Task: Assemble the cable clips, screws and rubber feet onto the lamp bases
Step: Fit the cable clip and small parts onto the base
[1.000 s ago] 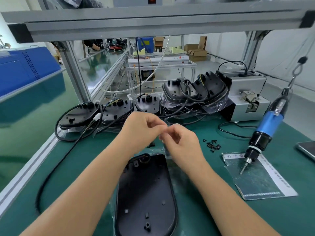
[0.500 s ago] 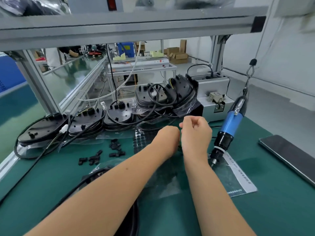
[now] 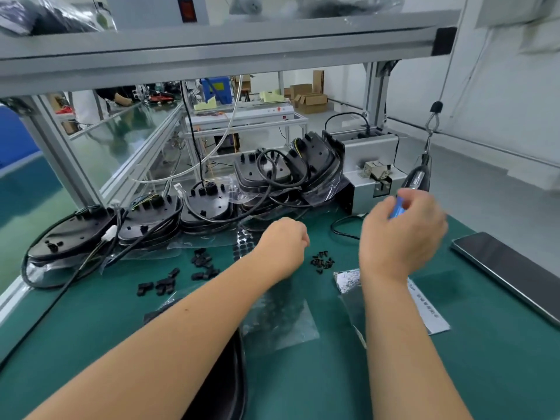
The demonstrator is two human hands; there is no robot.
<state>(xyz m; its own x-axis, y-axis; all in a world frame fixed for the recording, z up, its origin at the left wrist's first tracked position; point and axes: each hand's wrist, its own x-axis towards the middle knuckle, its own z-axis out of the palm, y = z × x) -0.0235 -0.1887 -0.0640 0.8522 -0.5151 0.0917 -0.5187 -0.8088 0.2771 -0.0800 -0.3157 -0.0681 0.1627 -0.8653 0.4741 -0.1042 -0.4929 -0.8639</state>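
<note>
A black lamp base [image 3: 238, 377] lies at the near edge of the green mat, mostly hidden under my left forearm. My left hand [image 3: 283, 245] hovers with its fingers curled in, just left of a small pile of black screws [image 3: 322, 262]; what it holds, if anything, is hidden. My right hand [image 3: 401, 234], blurred, is raised at the hanging blue electric screwdriver [image 3: 416, 184], with its fingers curled round the blue grip. Several black cable clips [image 3: 181, 275] are scattered to the left. A sheet of black rubber feet [image 3: 244, 239] lies behind my left hand.
Stacks of wired lamp bases [image 3: 206, 204] line the back of the bench. A grey screw feeder [image 3: 374, 174] stands at the back right, a phone [image 3: 509, 269] at the right edge. A silver foil bag [image 3: 350, 286] and a clear plastic sheet [image 3: 281, 319] lie between my arms.
My hands have parted. The right hand moved right and up to the screwdriver and closed on its grip. The left hand stayed near the screws. The view shifted further right.
</note>
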